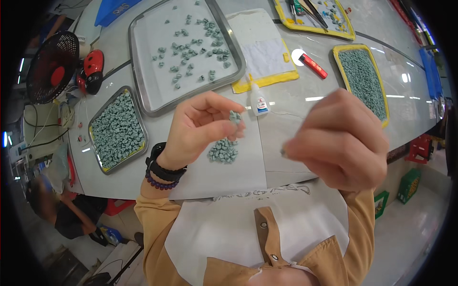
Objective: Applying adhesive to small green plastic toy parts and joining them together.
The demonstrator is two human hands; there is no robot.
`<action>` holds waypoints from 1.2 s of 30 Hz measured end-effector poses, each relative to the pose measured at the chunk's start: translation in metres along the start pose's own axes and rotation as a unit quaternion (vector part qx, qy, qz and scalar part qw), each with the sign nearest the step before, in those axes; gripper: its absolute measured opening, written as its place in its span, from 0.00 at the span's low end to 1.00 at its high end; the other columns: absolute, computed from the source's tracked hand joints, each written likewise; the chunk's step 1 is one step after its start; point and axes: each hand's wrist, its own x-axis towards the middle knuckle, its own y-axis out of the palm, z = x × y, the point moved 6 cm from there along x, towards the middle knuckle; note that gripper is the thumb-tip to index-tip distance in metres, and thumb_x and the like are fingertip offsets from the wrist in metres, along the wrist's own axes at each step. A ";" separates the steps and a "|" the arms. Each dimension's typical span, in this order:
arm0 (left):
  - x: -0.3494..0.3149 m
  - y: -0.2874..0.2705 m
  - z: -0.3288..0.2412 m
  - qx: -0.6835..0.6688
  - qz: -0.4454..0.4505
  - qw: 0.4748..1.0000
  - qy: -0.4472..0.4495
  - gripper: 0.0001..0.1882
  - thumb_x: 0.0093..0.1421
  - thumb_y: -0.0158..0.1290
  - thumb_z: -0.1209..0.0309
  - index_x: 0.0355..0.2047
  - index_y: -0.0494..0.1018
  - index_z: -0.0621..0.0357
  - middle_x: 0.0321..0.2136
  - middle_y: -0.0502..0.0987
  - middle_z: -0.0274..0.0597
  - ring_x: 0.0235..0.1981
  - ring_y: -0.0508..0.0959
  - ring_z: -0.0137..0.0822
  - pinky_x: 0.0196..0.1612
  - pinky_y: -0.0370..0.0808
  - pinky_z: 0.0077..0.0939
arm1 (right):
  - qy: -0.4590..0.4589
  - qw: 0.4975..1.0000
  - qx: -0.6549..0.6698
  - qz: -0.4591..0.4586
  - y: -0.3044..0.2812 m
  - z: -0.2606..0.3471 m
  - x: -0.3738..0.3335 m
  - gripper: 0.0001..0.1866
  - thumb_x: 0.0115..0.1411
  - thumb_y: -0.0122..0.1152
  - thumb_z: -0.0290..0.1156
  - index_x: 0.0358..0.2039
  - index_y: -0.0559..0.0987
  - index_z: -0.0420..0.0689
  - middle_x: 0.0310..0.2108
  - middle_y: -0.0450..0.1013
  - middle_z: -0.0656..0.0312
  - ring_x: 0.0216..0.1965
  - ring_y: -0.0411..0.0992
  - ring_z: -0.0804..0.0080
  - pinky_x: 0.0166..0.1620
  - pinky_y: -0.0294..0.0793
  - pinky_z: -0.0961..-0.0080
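Note:
My left hand (pixel 202 124) pinches a small grey-green piece (pixel 234 117) between thumb and fingertips. To its right and nearer the camera, my right hand (pixel 341 143) is closed in a pinch. A tiny grey-green bit (pixel 284 153) shows at its fingertips, too blurred to name. Below the left hand, a small heap of like grey-green pieces (pixel 223 151) lies on a white sheet (pixel 243 178). Just beyond the hands stands a small white glue bottle (pixel 259 101) with a yellow nozzle.
A large metal tray (pixel 143 90) holds scattered pieces. Smaller trays full of them stand left (pixel 144 143) and right (pixel 387 107). A red lighter (pixel 313 66), a tool tray (pixel 354 33), a black fan (pixel 52 66) and a ladybird-shaped object (pixel 94 66) surround them. Another person (pixel 76 214) sits at left.

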 end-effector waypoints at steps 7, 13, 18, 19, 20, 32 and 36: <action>-0.012 0.017 -0.009 -0.026 0.026 0.999 -0.012 0.12 0.54 0.56 0.82 0.40 0.74 0.66 0.30 0.79 0.41 0.30 0.79 0.28 0.34 0.75 0.18 | 0.062 0.995 0.050 0.058 0.032 -0.013 0.003 0.13 0.36 0.68 0.16 0.26 0.77 0.38 0.24 0.70 0.59 0.23 0.68 0.70 0.24 0.65 0.79; -0.006 0.010 -0.003 -0.022 0.027 0.999 -0.027 0.12 0.53 0.58 0.83 0.39 0.75 0.66 0.31 0.79 0.41 0.31 0.78 0.25 0.32 0.74 0.16 | 0.038 0.995 0.035 0.088 0.041 -0.019 0.003 0.13 0.37 0.69 0.19 0.27 0.78 0.39 0.23 0.70 0.60 0.22 0.68 0.70 0.23 0.65 0.78; -0.003 0.008 0.003 -0.004 0.027 0.999 -0.023 0.11 0.53 0.58 0.83 0.38 0.75 0.66 0.31 0.79 0.40 0.32 0.78 0.24 0.32 0.73 0.15 | 0.035 0.993 0.017 0.116 0.044 -0.023 0.000 0.12 0.37 0.69 0.22 0.26 0.78 0.39 0.22 0.70 0.61 0.21 0.68 0.70 0.22 0.65 0.78; -0.003 0.008 0.003 -0.004 0.026 0.999 -0.024 0.11 0.53 0.58 0.83 0.38 0.75 0.66 0.31 0.79 0.40 0.32 0.78 0.24 0.32 0.73 0.15 | 0.034 0.993 0.018 0.116 0.045 -0.023 0.000 0.12 0.37 0.69 0.22 0.26 0.78 0.39 0.22 0.70 0.61 0.21 0.68 0.70 0.22 0.65 0.78; -0.003 0.008 0.003 0.000 0.029 0.999 -0.025 0.11 0.53 0.58 0.82 0.38 0.75 0.66 0.32 0.79 0.40 0.32 0.78 0.24 0.32 0.73 0.15 | 0.034 0.993 0.009 0.115 0.045 -0.023 0.000 0.13 0.37 0.69 0.22 0.26 0.78 0.40 0.22 0.70 0.61 0.21 0.68 0.69 0.22 0.65 0.78; -0.004 0.011 0.002 -0.008 0.012 0.999 -0.028 0.11 0.54 0.57 0.81 0.39 0.74 0.66 0.32 0.79 0.40 0.33 0.78 0.25 0.35 0.74 0.17 | 0.012 0.994 -0.046 0.094 0.044 -0.017 -0.003 0.14 0.33 0.68 0.21 0.27 0.79 0.39 0.22 0.70 0.61 0.20 0.67 0.69 0.22 0.65 0.77; -0.004 0.010 0.001 0.005 0.016 0.999 -0.037 0.11 0.54 0.57 0.81 0.39 0.72 0.66 0.33 0.78 0.42 0.33 0.78 0.27 0.36 0.76 0.19 | 0.003 0.995 -0.048 0.088 0.044 -0.015 -0.002 0.15 0.32 0.67 0.20 0.27 0.80 0.39 0.22 0.70 0.61 0.20 0.67 0.69 0.22 0.65 0.77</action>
